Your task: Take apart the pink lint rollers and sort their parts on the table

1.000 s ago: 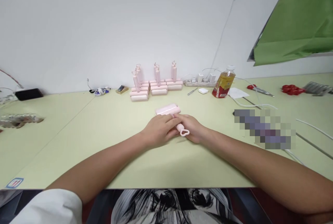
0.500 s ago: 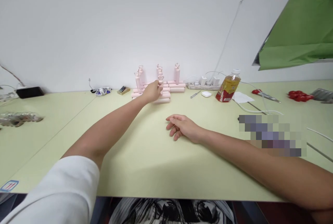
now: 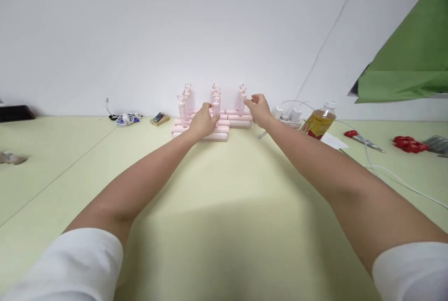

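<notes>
A stack of pink lint rollers (image 3: 210,123) stands at the far side of the pale green table (image 3: 224,207), several with handles pointing up. My left hand (image 3: 204,122) rests on the middle of the stack, fingers curled round an upright pink handle (image 3: 216,105). My right hand (image 3: 259,108) hovers just right of the rightmost upright roller (image 3: 241,101), fingers apart and nearly touching it, holding nothing.
An amber drink bottle (image 3: 319,123) lies tilted to the right, beside a white power strip with plugs (image 3: 289,115) and white cables. Red-handled scissors (image 3: 362,140) and red pieces (image 3: 408,144) lie farther right. A small box (image 3: 159,118) and coiled cable (image 3: 124,118) sit left.
My left hand carried the pink roller from the table's middle to the stack and stays on it. My right hand left the table and reached up to the stack's right side.
</notes>
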`<state>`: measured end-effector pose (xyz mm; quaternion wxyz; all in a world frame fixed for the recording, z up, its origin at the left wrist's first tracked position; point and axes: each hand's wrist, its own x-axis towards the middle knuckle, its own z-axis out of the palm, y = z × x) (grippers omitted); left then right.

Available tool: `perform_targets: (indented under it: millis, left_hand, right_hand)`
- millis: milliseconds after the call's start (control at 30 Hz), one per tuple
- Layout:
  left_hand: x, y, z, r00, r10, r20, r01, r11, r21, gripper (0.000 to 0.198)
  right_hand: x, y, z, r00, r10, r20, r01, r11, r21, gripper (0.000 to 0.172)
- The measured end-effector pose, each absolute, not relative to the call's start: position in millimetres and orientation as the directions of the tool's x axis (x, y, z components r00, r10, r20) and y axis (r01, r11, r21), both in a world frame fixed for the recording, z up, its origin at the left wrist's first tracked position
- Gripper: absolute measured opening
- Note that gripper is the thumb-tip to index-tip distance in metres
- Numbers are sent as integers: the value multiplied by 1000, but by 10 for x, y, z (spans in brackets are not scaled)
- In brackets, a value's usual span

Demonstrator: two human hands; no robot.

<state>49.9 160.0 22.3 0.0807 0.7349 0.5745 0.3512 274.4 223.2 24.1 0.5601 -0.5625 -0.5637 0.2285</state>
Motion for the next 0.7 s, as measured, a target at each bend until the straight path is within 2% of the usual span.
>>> perform_targets:
  millis: [100,233,367,533,700]
  left_hand:
    - [473,1403,155,29,858,513,737,-365,568,40]
    - [411,1111,-10,100,826,554,665,-470,581,27]
    - [368,969,-181,180,847,500,652,-483,584,12]
    - [370,980,-274,285,864,415,649,-493,580,14]
    - [410,910,-253,322,896,305,627,-443,641,18]
  right_hand:
    - [2689,2529,302,180,921,346,346,270,-899,28]
    - [2608,2748,261,102,956,275,320,230,-919,20]
    - [2579,2789,224,114,964,240,326,192,-926,19]
    - [2618,2613,407,191,929,317,313,248,-917,14]
    - [2714,2084,694,217,887,407,338,323,-884,22]
